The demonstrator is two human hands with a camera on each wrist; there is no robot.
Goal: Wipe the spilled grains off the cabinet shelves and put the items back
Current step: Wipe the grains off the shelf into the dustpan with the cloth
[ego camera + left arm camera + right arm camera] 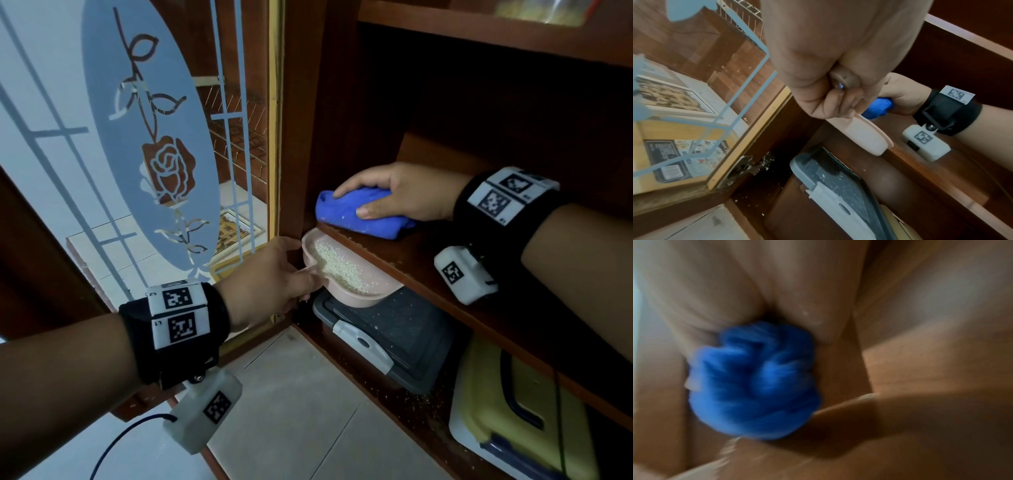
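While the right hand (404, 193) lies over a bunched blue cloth (356, 214) at the left front of the middle shelf (424, 267), fingers and thumb curled round the wad, the left hand (270, 277) grips the handle of a pink scoop-like dish (342, 274), fingers wrapped about it, held just under the shelf's front edge; a heap of pale grains (337, 265) lies in the dish. Below, more grains speckle the bottom shelf (411, 411) and a grey-lidded box (394, 335); a yellow-lidded box (513, 411) sits beside it.
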